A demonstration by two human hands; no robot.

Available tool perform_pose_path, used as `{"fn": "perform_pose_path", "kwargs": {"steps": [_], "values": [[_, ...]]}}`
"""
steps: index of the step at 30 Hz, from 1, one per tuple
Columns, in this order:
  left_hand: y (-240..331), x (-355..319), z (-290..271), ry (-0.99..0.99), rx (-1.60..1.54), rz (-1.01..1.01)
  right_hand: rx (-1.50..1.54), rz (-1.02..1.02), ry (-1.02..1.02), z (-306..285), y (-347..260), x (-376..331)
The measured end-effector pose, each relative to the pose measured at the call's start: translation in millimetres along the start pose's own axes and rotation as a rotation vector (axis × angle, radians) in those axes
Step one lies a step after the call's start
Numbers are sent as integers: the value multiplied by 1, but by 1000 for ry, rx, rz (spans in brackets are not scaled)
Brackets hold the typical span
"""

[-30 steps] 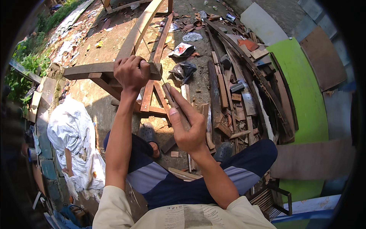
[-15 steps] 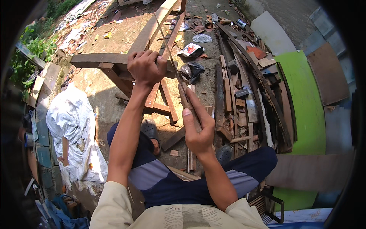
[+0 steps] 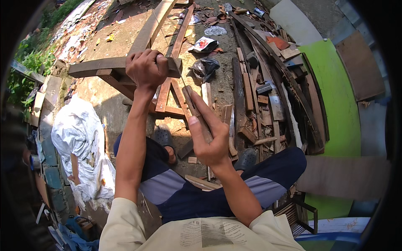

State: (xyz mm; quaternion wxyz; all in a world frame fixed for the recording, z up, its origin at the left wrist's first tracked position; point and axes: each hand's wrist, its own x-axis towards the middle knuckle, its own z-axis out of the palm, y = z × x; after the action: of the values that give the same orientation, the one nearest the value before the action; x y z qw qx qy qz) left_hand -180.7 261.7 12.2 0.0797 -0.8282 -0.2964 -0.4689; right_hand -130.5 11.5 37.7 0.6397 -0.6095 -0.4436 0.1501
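My left hand [image 3: 146, 72] is closed over a dark wooden crosspiece [image 3: 98, 66] of a timber frame, near its right end. In my right hand [image 3: 211, 140] is the wooden handle [image 3: 197, 112] of what looks like a handsaw. Its thin blade [image 3: 183, 79], seen almost edge-on, runs up past the crosspiece's right end, beyond my left hand. My right index finger lies stretched along the handle, with the thumb on the other side. From this angle I cannot tell whether the blade is cutting into the wood.
A long beam [image 3: 157, 26] and slanting legs [image 3: 165, 94] belong to the frame. Scrap timber [image 3: 276, 79] is heaped at right beside a green panel [image 3: 331, 92]. A white sheet [image 3: 79, 138] lies at left. A black plastic bag [image 3: 204, 68] sits beyond the saw.
The view has shifted, so the frame and both hands appear farther left and slightly higher. The saw blade looks thinner now, turned more edge-on. Both hands keep their holds.
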Motion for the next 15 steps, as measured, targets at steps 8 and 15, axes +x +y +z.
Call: {"fn": "perform_pose_path", "kwargs": {"steps": [8,15], "values": [[0,2,2,56,-2,19,17,87,-34,-43,-27,-74],[-3,1,-3,25,-19,31,41,77,-15,-7,2,-9]]}}
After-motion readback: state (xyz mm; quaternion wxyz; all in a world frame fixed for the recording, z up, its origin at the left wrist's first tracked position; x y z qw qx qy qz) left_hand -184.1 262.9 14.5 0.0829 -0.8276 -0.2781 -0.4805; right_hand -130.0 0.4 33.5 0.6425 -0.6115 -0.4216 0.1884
